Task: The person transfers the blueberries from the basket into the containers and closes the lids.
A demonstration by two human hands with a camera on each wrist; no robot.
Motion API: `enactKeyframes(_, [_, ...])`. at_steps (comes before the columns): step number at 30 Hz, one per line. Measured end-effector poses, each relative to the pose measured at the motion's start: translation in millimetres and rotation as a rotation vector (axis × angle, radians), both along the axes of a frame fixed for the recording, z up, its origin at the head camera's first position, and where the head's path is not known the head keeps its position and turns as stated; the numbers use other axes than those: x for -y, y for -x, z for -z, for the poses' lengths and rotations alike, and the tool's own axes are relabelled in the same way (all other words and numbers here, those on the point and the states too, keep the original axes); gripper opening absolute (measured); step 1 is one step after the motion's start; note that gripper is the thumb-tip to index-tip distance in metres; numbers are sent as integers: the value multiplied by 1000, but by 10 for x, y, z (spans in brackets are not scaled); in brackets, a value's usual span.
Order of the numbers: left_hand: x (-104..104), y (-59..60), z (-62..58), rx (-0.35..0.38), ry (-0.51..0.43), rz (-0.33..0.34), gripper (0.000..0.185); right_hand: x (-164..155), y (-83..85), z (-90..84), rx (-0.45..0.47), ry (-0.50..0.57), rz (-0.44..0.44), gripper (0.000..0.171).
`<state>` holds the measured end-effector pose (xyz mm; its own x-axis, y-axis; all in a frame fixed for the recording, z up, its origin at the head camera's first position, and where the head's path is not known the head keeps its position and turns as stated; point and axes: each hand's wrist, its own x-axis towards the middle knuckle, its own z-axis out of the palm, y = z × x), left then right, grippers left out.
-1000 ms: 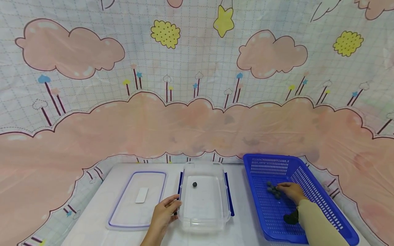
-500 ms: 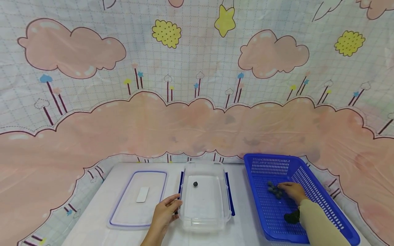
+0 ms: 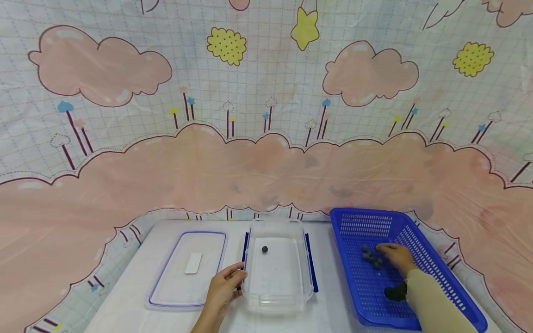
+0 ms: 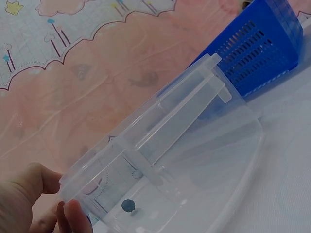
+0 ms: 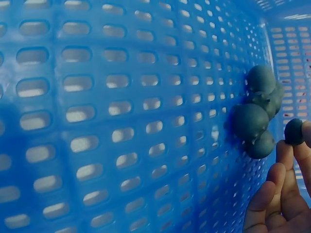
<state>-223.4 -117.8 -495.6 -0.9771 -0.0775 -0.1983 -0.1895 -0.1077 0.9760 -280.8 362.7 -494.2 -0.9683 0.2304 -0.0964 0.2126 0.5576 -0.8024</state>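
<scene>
With thumb and fingertips, my right hand pinches one blueberry above the floor of the blue basket. A cluster of several blueberries lies beside it on the perforated bottom. My left hand holds the left side of a clear plastic container, its thumb and fingers at the wall in the left wrist view. Inside the container sits a single blueberry, toward the far left of its floor.
The blue basket stands at the right, with a dark green item near the right sleeve. A clear lid with a blue seal lies left of the container, a white rectangle on it. A patterned cloth hangs behind.
My right hand has drawn slightly away from the blueberry cluster, with a small gap now showing between them. The left hand and the container keep their places.
</scene>
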Motion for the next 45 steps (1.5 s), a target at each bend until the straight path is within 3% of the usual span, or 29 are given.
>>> enactKeyframes(17, [1,15,18,11,12,-8,45,169,-28,-143,-18,79,-41,55])
enactKeyframes(28, [7,21,6,0,8,2,45,310,-5,-253,-77,39,-76,57])
enactKeyframes(45, [4,15,15,2,14,3,45,551,4,-379,-176,16,-179,43])
